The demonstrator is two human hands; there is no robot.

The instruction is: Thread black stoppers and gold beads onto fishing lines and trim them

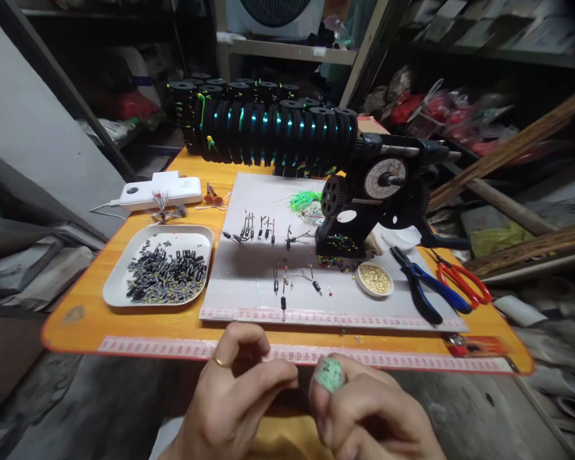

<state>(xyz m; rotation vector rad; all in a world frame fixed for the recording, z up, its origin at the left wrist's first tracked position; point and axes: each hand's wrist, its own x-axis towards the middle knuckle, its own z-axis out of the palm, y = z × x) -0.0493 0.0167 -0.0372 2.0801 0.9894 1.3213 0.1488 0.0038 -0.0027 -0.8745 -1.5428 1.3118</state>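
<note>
My right hand (pixel 368 409) is closed around a green, dark-speckled lump (pixel 330 374), which pokes out between thumb and fingers; the rest of it is hidden. Just left of it, my left hand (pixel 239 383), with a ring on one finger, has its fingers curled and its tips drawn together. Anything pinched there is too small to make out. Both hands are in front of the table's near edge, above my lap. Beyond them, small black cylindrical parts with wire ends, one of them a black piece (pixel 283 304), lie on a white board (pixel 239 268).
A white tray (pixel 110 291) of small dark parts stands left. On the right are a dish (pixel 374 295) of gold bits, blue-handled pliers (pixel 419 291) and red-handled pliers (pixel 464 281). Behind rises a black spool machine (pixel 383 185). A measuring tape (pixel 172 347) runs along the front edge.
</note>
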